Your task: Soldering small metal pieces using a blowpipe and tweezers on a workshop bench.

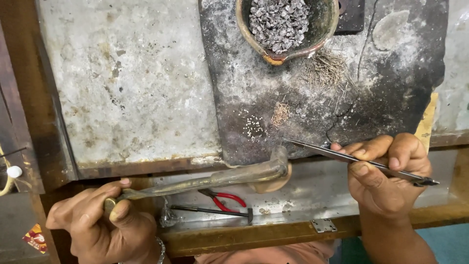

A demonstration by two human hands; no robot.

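Left hand (97,222): closed around blowpipe (220,177), rigid metal, held at narrow end.
Right hand (386,171): pinching tweezers (351,159) mid-shaft; thin, springy, light.

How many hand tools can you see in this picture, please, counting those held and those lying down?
4. A curved metal pipe in the left hand; tweezers in the right hand; red-handled pliers and a small hammer lying in the tray below the bench. Others may be hidden.

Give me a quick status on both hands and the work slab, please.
Left hand gripping curved brass blowpipe. Right hand pinching slim steel tweezers, tips over dark charred slab. Red-handled pliers lie clear below.
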